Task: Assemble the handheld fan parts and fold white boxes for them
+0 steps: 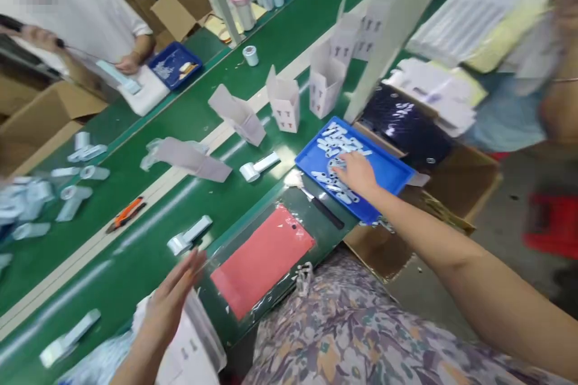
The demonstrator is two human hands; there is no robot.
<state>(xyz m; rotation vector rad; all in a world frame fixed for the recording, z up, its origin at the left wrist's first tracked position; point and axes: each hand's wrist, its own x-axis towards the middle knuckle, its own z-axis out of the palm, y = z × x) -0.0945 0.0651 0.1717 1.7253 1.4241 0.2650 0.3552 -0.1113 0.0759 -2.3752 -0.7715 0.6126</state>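
Observation:
My right hand point(356, 173) reaches into a blue tray point(391, 171) of small pale parts point(334, 180). Its fingers are drawn together at the parts; what lies between them is too blurred to name. My left hand point(174, 292) hovers at the near edge of the green belt, fingers stretched out and holding nothing. Closest to its fingertips is a pale blue handled device with a round end point(189, 236). Below it stands an open white carton point(189, 337). Between my hands a red sheet point(264, 260) lies flat, and a black-handled brush point(323, 207) rests beside the tray.
Open white boxes point(283, 99) stand along the belt point(149, 277), near an orange cutter point(126, 213). A metal post point(397, 30) rises behind the tray. Across the belt, a co-worker point(90, 18) handles a pale blue device. Cardboard boxes point(469, 186) sit at the right.

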